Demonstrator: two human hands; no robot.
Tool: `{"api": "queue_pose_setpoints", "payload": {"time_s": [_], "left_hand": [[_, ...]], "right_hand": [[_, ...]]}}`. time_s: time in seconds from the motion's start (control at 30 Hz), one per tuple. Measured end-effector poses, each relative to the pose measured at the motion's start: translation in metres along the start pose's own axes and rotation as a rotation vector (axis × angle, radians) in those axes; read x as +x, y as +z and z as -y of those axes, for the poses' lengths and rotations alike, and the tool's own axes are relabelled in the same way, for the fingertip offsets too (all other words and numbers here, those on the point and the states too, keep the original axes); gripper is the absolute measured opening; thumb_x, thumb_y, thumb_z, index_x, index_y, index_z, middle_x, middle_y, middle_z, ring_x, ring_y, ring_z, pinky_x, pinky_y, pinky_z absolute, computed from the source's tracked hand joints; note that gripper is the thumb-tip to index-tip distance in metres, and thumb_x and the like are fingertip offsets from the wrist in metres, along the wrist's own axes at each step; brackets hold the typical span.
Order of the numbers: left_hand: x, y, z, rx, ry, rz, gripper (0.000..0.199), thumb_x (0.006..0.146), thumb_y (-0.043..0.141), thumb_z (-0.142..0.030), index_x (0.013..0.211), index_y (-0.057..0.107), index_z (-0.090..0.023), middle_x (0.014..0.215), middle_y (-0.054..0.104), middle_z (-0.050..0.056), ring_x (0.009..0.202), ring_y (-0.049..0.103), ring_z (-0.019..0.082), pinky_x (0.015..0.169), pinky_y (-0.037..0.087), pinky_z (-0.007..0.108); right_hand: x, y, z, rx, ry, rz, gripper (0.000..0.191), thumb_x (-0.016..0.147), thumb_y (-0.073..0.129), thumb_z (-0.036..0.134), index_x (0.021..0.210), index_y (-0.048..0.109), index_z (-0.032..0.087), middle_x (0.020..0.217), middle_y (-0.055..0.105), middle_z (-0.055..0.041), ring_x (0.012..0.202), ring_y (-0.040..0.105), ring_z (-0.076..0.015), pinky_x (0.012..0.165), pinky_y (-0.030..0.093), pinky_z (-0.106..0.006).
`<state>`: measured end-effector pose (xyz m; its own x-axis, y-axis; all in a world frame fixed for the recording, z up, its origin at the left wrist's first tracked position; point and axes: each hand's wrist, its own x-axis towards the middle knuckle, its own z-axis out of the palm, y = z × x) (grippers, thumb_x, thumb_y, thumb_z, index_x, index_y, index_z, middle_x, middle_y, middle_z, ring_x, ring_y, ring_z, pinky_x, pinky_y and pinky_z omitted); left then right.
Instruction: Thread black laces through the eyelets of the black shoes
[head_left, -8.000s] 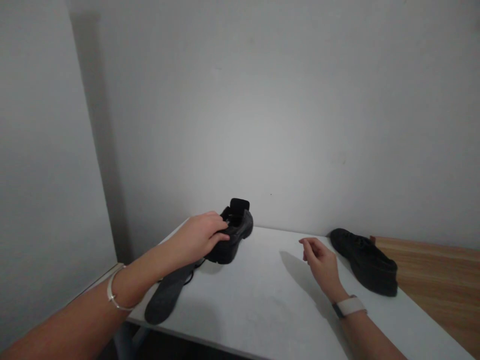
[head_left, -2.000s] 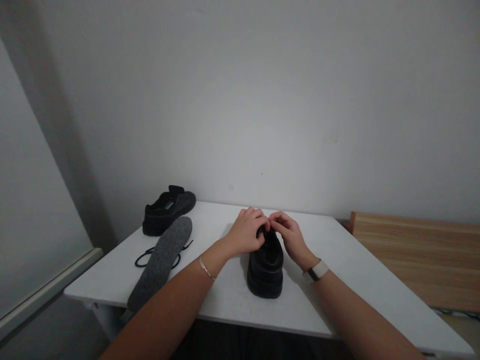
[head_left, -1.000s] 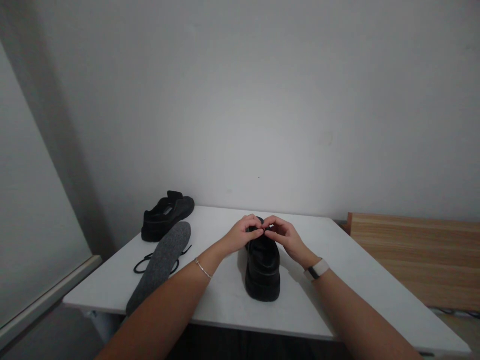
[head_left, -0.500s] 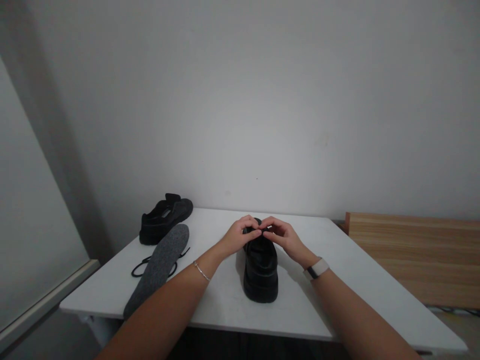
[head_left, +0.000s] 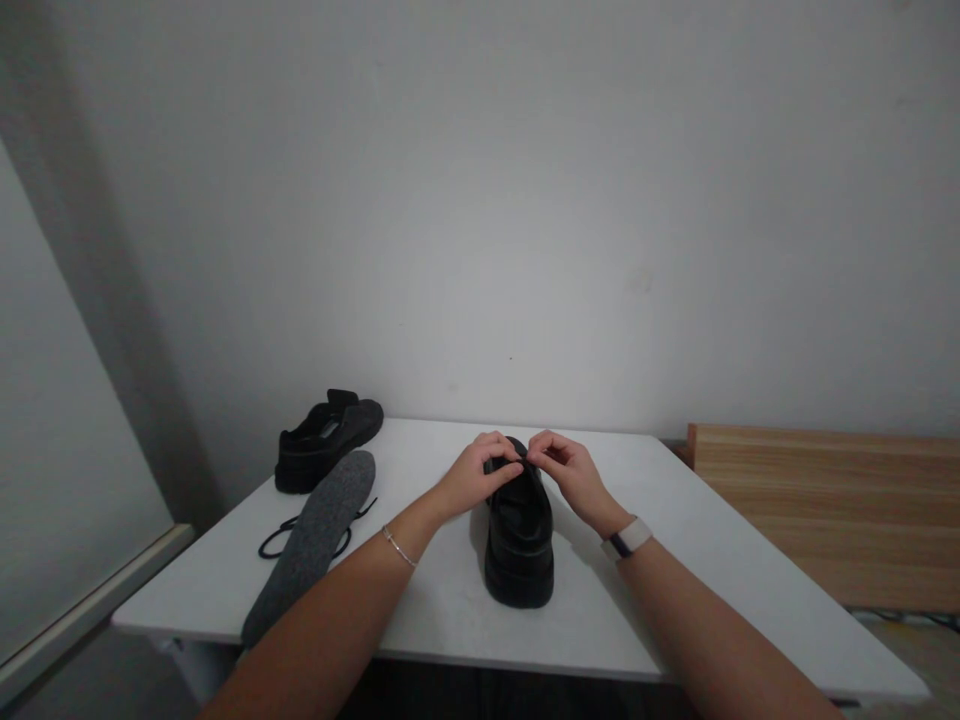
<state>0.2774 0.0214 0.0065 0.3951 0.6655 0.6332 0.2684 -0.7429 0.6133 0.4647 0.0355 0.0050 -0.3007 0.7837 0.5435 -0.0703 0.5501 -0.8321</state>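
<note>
Black shoe: upright on table, heel nearest, presumably so both hands can reach its front. Left hand, right hand: fingertips drawn together over the front of its opening; whether they grip anything, cannot tell. Second shoe: far left. Insole: beside it, across loose lace, apparently kept left to leave working room.
</note>
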Motion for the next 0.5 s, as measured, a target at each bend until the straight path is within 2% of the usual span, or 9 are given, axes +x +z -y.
{"api": "queue_pose_setpoints", "payload": {"time_s": [0.17, 0.23, 0.3, 0.37, 0.5], "left_hand": [[0.0, 0.0, 0.0, 0.062, 0.001, 0.008, 0.014, 0.084, 0.061, -0.031, 0.08, 0.065, -0.018, 0.089, 0.061, 0.004, 0.093, 0.055, 0.019, 0.091, 0.039, 0.034], [0.001, 0.0, 0.0, 0.036, -0.004, 0.015, 0.013, 0.084, 0.062, -0.031, 0.08, 0.065, -0.018, 0.09, 0.061, 0.005, 0.094, 0.055, 0.019, 0.093, 0.039, 0.035], [0.001, -0.001, -0.001, -0.011, -0.014, 0.017, 0.015, 0.082, 0.063, -0.032, 0.079, 0.065, -0.018, 0.089, 0.061, 0.005, 0.094, 0.055, 0.02, 0.092, 0.039, 0.035], [0.001, -0.003, -0.003, -0.08, -0.028, 0.015, 0.019, 0.081, 0.064, -0.035, 0.076, 0.064, -0.017, 0.087, 0.059, 0.005, 0.091, 0.055, 0.02, 0.091, 0.04, 0.035], [0.002, -0.008, -0.006, -0.281, -0.072, 0.036, 0.03, 0.079, 0.066, -0.042, 0.066, 0.064, -0.015, 0.089, 0.057, 0.006, 0.089, 0.055, 0.019, 0.085, 0.042, 0.033]], "right_hand": [[0.005, -0.01, -0.003, 0.052, -0.069, -0.272, 0.02, 0.081, 0.066, 0.04, 0.076, 0.06, 0.021, 0.066, 0.049, 0.0014, 0.063, 0.043, -0.0145, 0.061, 0.037, -0.029], [0.006, -0.013, -0.005, 0.092, -0.063, -0.33, 0.022, 0.08, 0.066, 0.042, 0.076, 0.06, 0.021, 0.065, 0.047, 0.002, 0.06, 0.041, -0.0142, 0.059, 0.036, -0.029], [0.006, -0.013, -0.005, 0.153, -0.029, -0.276, 0.025, 0.08, 0.065, 0.044, 0.072, 0.059, 0.021, 0.068, 0.049, 0.0011, 0.06, 0.042, -0.0139, 0.058, 0.036, -0.029], [0.004, -0.01, -0.004, 0.204, 0.033, -0.16, 0.031, 0.083, 0.06, 0.048, 0.069, 0.058, 0.02, 0.071, 0.051, -0.0002, 0.061, 0.043, -0.0138, 0.058, 0.035, -0.029], [0.0, -0.004, -0.002, 0.13, 0.118, 0.032, 0.033, 0.085, 0.058, 0.048, 0.074, 0.062, 0.018, 0.068, 0.051, 0.0004, 0.062, 0.044, -0.0136, 0.059, 0.035, -0.028]]}}
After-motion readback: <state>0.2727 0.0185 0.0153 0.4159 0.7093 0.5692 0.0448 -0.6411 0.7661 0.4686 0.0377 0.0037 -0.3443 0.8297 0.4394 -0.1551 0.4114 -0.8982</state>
